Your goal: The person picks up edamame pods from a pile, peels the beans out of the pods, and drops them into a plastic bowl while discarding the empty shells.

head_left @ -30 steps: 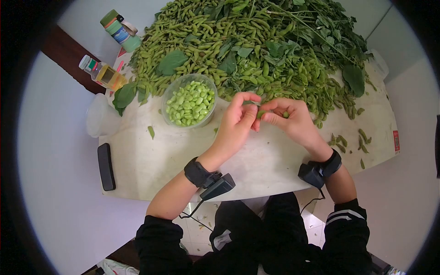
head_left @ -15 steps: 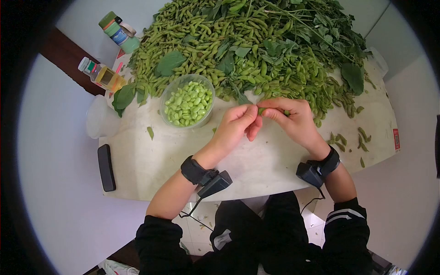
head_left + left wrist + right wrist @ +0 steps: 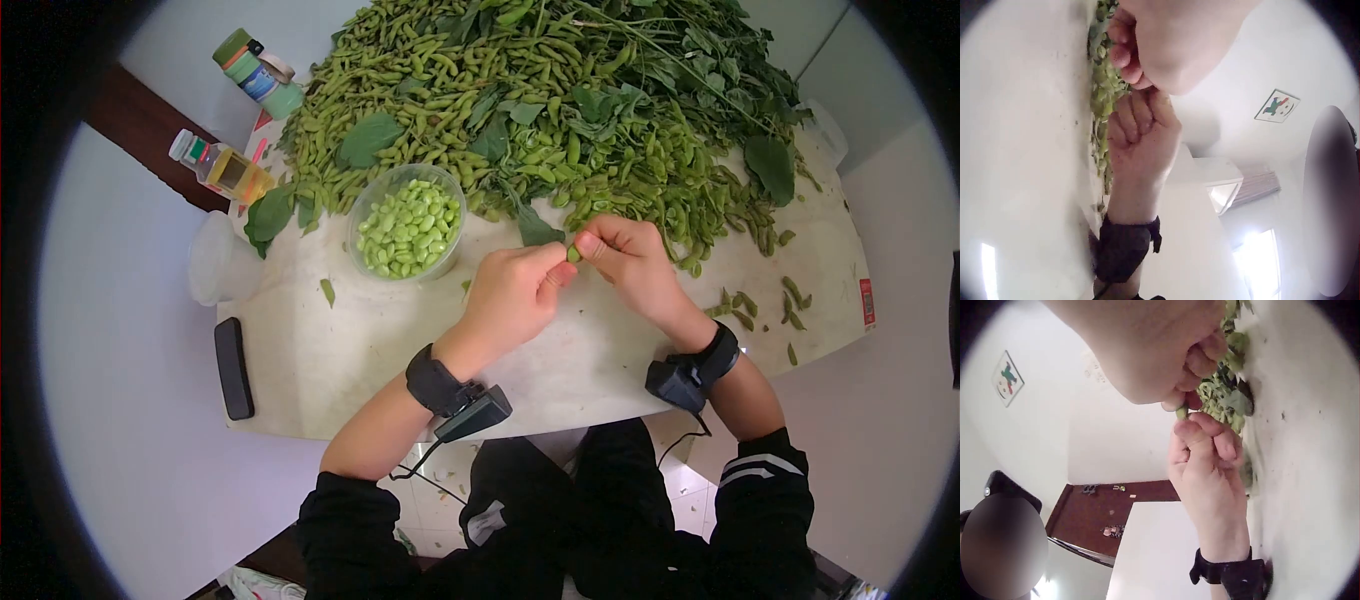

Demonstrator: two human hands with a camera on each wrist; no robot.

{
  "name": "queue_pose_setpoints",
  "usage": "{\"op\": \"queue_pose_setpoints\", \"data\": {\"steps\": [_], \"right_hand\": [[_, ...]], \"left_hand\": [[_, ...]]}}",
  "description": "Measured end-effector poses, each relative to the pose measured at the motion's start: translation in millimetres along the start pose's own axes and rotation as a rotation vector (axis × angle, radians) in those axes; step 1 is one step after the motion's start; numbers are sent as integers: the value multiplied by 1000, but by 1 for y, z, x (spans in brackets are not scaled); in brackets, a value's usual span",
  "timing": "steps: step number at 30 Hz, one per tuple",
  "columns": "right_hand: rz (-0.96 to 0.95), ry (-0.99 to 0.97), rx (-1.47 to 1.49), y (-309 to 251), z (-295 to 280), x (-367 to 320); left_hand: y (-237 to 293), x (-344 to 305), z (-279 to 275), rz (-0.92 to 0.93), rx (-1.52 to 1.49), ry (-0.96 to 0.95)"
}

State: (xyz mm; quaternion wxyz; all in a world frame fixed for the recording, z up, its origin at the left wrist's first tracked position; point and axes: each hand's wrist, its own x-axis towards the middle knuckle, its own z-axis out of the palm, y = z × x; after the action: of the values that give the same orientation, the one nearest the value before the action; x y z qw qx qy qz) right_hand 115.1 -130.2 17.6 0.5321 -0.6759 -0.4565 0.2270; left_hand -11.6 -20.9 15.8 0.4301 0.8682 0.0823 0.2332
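Between the fingertips of both hands is a small green edamame pod point(image 3: 573, 254), held just above the front edge of the pod pile. My left hand point(image 3: 510, 300) pinches its left end, back of the hand turned up. My right hand point(image 3: 640, 268) pinches the other end with thumb and forefinger, its remaining fingers curled. The right wrist view catches the pod point(image 3: 1182, 413) where the fingertips meet; in the left wrist view the hands hide it. A clear plastic tub point(image 3: 456, 255) holding shelled green beans point(image 3: 410, 225) stands left of the hands.
A large heap of edamame pods point(image 3: 430, 110) with leaves and stalks covers the table's back. At left are an oil bottle point(image 3: 232, 170), a green flask point(image 3: 262, 75), a white container point(image 3: 215, 260) and a black phone-like object point(image 3: 234, 368). Loose pods point(image 3: 742, 305) lie right.
My left hand has rolled over so that its back faces up, and its fingers have drawn in. My right fingertips have shifted slightly. The hands stay together at the pod.
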Motion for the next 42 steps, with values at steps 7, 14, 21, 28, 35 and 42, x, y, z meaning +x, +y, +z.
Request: {"op": "queue_pose_setpoints", "data": {"steps": [7, 14, 21, 28, 35, 42], "right_hand": [[64, 42, 233, -16, 5, -1], [111, -61, 140, -9, 1, 1], [209, -122, 442, -11, -1, 1], [275, -162, 536, -15, -4, 0], [276, -145, 589, -11, -3, 0], [270, -104, 499, -14, -2, 0]], "left_hand": [[-1, 1, 1, -78, -116, 64], [3, 3, -4, 49, 121, -9], [2, 1, -4, -12, -106, -12], [-2, 2, -1, -64, -197, 5], [-2, 2, -4, -125, -207, -77], [-4, 3, -2, -93, -52, -132]]}}
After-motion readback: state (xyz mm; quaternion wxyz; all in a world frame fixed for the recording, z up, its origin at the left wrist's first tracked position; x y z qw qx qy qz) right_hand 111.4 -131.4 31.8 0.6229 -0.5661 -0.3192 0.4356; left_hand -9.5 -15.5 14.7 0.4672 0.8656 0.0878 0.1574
